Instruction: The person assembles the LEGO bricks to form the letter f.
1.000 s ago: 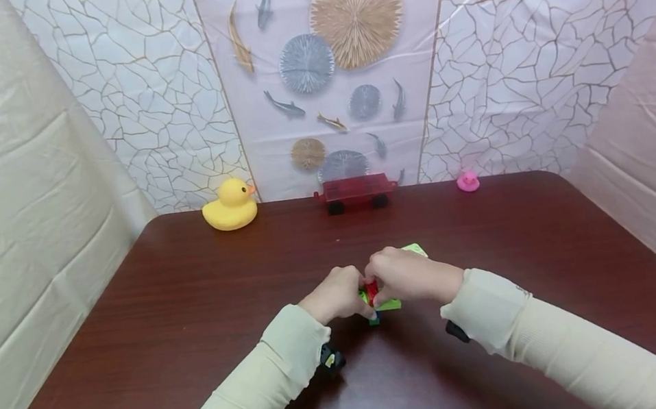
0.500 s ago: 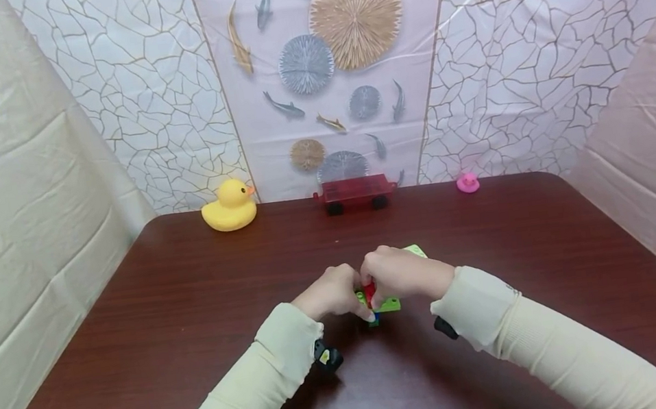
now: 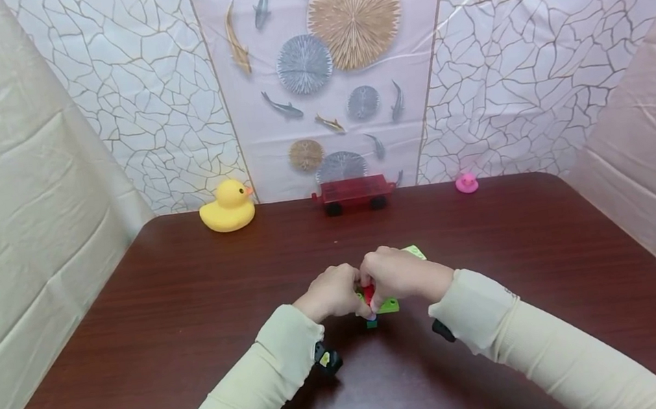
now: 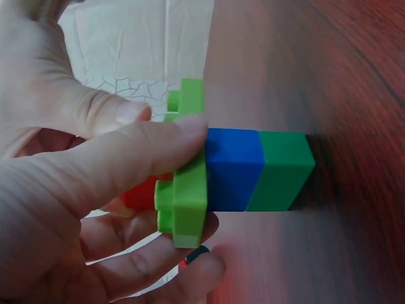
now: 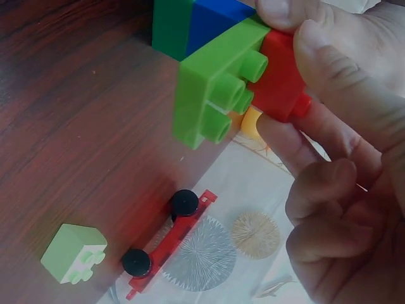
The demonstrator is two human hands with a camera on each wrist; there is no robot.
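Note:
A small stack of toy building bricks stands on the table between the two hands. Its dark green brick [image 4: 281, 171] is at the bottom, a blue brick [image 4: 233, 171] above that, then a longer light green brick [image 4: 190, 218] across the top. My left hand [image 3: 333, 291] grips the light green brick, thumb on the near side and fingers beyond. Between thumb and fingers, my right hand [image 3: 402, 272] pinches a red brick [image 5: 275, 76], set against the light green brick's studded top beside its bare studs. The hands' knuckles hide most of the stack in the head view.
Behind the right hand lies a pale green brick [image 5: 73, 250] with studs. Along the table's back edge stand a yellow toy duck [image 3: 227, 207], a red toy wagon [image 3: 354, 189] with black wheels and a small pink duck [image 3: 467, 183]. Patterned cloth hangs behind.
The right hand and forearm have shifted slightly left, closer to the left hand. Both hands keep their grips on the bricks, and the stack stays in place.

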